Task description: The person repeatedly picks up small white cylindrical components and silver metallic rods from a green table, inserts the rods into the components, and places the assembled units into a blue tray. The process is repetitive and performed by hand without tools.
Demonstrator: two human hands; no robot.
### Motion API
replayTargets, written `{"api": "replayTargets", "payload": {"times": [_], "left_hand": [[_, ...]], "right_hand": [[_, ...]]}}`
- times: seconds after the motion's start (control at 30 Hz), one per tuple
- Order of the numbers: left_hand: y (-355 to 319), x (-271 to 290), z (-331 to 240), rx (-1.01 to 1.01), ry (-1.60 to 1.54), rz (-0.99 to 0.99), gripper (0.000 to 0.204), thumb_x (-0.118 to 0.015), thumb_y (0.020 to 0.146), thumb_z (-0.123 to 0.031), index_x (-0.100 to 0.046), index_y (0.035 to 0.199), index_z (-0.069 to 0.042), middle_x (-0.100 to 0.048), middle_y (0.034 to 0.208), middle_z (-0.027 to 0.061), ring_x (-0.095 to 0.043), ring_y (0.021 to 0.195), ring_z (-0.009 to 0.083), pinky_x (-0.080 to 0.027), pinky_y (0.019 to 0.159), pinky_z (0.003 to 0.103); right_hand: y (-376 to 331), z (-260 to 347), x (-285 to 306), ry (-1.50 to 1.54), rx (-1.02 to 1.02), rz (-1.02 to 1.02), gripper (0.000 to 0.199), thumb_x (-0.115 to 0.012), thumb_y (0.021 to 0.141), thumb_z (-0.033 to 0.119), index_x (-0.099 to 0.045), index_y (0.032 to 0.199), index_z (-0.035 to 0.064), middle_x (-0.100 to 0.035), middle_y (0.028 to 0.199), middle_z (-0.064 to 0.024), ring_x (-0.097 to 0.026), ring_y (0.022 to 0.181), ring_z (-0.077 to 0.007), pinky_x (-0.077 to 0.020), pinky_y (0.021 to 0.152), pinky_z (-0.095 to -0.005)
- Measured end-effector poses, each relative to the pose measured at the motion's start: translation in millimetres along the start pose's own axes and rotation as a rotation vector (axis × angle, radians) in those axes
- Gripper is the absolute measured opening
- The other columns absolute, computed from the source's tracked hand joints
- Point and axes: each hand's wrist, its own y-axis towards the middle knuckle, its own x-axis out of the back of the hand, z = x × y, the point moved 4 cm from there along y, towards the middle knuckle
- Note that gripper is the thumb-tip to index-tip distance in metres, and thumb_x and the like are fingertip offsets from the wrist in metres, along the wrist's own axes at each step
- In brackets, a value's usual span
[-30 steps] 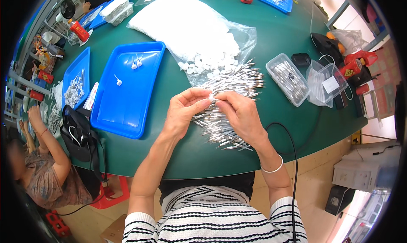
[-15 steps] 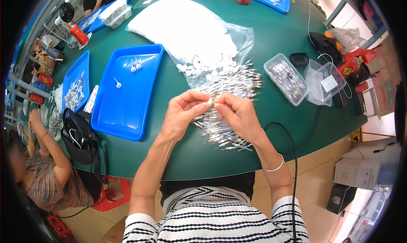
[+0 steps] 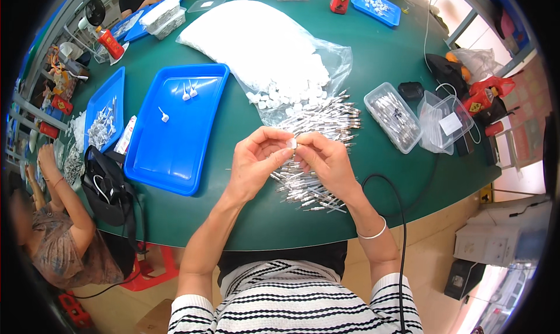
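Fingertip to fingertip, my two hands meet over a pile of thin silver-and-white rods. My left hand pinches a small white cap. Thumb and forefinger of my right hand close against the same cap; whether they also grip a rod is hidden. Beyond the pile, loose white caps spill from a large clear bag full of white pieces. To the left, a blue tray bears three white-capped pieces with thin stems.
Right of the pile stand a clear box of rods, stacked clear containers and a black cable. Further left are another blue tray, a black bag and a co-worker's arm. The green table's edge curves before me.
My hands stay together over the rods. The white cap shows more plainly between my fingertips, where a metallic glint showed before. The whole view has shifted slightly.
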Motion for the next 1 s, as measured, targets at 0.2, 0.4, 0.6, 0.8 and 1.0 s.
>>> {"api": "replayTargets", "payload": {"times": [0.2,0.4,0.6,0.8,1.0], "left_hand": [[-3,-1,-10,-0.017,-0.011,0.037,0.024,-0.067,0.082,0.004,-0.061,0.105,0.003,-0.062,0.097,0.0066,-0.059,0.09,0.01,-0.05,0.081,0.022],[-3,-1,-12,-0.154,0.034,0.152,0.021,-0.064,0.083,0.008,-0.062,0.104,0.005,-0.057,0.103,0.0089,-0.057,0.095,0.0128,-0.049,0.085,0.026],[-3,-3,-15,-0.165,0.083,0.139,0.02,-0.064,0.084,0.006,-0.062,0.104,0.005,-0.057,0.105,0.0097,-0.057,0.096,0.0133,-0.048,0.085,0.027],[-5,3,-17,-0.22,0.155,-0.054,0.021,-0.064,0.086,0.001,-0.061,0.106,0.003,-0.061,0.106,0.0083,-0.058,0.094,0.0113,-0.048,0.084,0.027],[-11,-3,-17,-0.195,0.181,-0.083,0.017,-0.064,0.088,-0.001,-0.061,0.104,0.003,-0.063,0.1,0.006,-0.059,0.087,0.0099,-0.048,0.08,0.024]], "right_hand": [[1,-2,0,0.1,-0.004,0.097,0.011,-0.056,0.095,0.01,-0.061,0.097,0.0004,-0.06,0.072,-0.0012,-0.054,0.064,-0.0055,-0.0466,0.058,-0.0205],[-3,-8,-2,0.281,-0.028,0.153,0.013,-0.056,0.096,0.014,-0.061,0.096,0.0017,-0.058,0.07,-0.0002,-0.053,0.062,-0.0053,-0.0451,0.057,-0.0196],[-1,-15,-2,0.297,-0.014,0.117,0.014,-0.057,0.096,0.013,-0.061,0.1,0.0005,-0.061,0.078,-0.0026,-0.058,0.069,-0.0074,-0.0497,0.064,-0.0219],[3,-13,-4,0.262,0.092,-0.002,0.014,-0.058,0.094,0.008,-0.059,0.104,-0.0021,-0.064,0.09,-0.0066,-0.064,0.082,-0.0126,-0.053,0.076,-0.0258],[2,-15,-2,0.257,0.083,-0.036,0.013,-0.059,0.093,0.006,-0.059,0.103,-0.0019,-0.064,0.092,-0.0068,-0.064,0.086,-0.0132,-0.0522,0.077,-0.0257]]}}
